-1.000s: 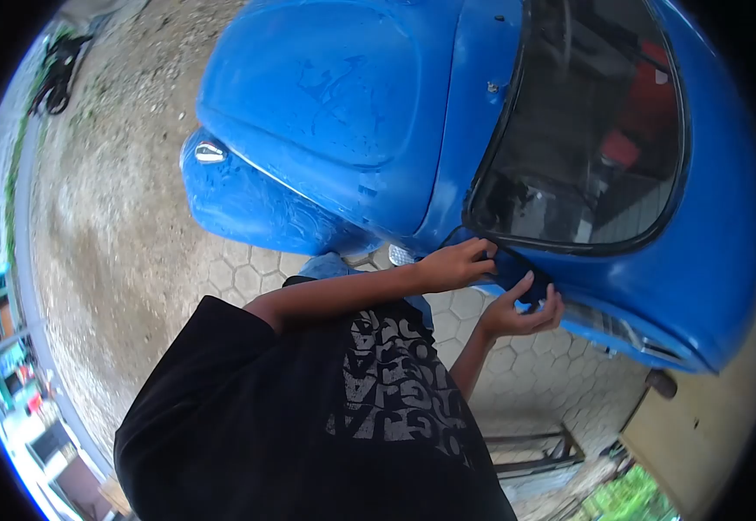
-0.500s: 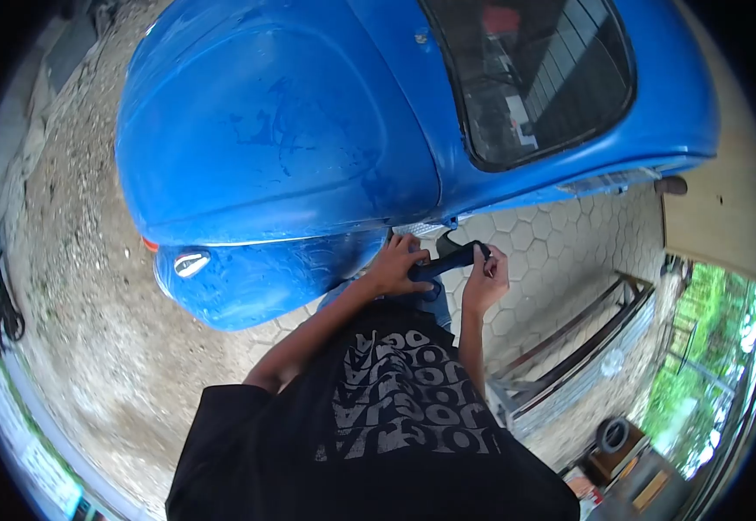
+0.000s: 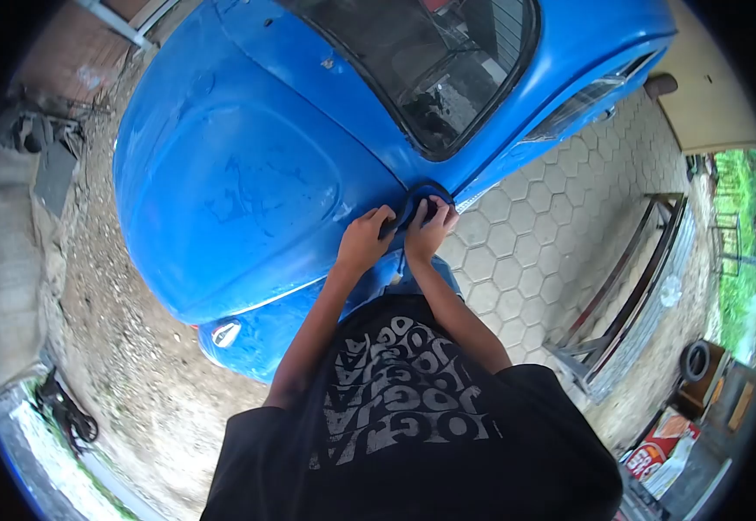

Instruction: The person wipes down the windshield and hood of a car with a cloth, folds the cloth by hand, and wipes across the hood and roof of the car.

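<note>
Apparently hands grip strip; shirt: "JOGJA".

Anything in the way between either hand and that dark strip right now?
Nothing visible: the left hand and the right hand are both on the dark strip, beside the blue car. The fingers hide part of the strip.

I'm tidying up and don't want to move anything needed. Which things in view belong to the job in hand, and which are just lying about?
In the job:
- dark strip, between left hand and right hand
- blue car, beside them

Apparently just lying about:
- long narrow frame
- black ring
- red printed sheet
- motorcycle, parked
</note>
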Demonstrator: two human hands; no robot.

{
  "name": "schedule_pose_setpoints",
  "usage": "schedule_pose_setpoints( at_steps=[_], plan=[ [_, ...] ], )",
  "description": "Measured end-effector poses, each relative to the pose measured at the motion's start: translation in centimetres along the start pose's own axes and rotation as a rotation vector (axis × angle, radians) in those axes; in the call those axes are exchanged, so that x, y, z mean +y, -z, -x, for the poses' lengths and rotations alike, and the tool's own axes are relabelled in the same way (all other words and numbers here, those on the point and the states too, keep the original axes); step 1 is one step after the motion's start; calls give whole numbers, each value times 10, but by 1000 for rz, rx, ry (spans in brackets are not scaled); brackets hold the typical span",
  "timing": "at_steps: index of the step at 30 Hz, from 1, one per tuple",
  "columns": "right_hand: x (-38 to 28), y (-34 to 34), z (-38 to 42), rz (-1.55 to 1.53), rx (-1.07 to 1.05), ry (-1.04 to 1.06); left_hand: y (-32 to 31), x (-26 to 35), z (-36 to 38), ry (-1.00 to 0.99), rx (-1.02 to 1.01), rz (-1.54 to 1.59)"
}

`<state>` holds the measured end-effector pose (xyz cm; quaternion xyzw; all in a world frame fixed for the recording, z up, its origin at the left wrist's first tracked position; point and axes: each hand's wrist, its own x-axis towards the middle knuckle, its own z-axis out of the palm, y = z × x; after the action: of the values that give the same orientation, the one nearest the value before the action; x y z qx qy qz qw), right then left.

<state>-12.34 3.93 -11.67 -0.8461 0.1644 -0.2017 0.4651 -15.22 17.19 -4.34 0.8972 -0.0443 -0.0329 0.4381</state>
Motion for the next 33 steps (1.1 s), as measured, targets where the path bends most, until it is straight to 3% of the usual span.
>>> schedule_pose_setpoints(
  at_steps=[2, 5, 8, 11, 15, 19, 25, 29, 33],
  plan=[
    [-12, 4, 6, 97, 7, 254, 1, -14, -3, 4, 10, 28],
    [-15, 13, 1, 219, -152, 318, 3, -27, 0, 44, 27, 86],
    [-24, 17, -19, 410, -255, 540, 9, -35, 1, 80, 38, 102],
    [-1, 10, -14, 552, -347, 565, 9, -38, 0, 78, 34, 97],
    [64, 50, 0, 450, -584, 688, 14, -54, 8, 40, -127, -8],
    [55, 42, 4, 480, -561, 632, 13, -47, 12, 112, -158, -28],
    [-25, 6, -29, 406, -478, 691, 35, -49, -13, 85, 215, 8],
    [-8, 32, -6, 338, -598, 674, 50, -52, -15, 90, 112, -2],
    [27, 62, 0, 466, -679, 664, 35, -52, 14, 148, 51, 13]
  ],
)
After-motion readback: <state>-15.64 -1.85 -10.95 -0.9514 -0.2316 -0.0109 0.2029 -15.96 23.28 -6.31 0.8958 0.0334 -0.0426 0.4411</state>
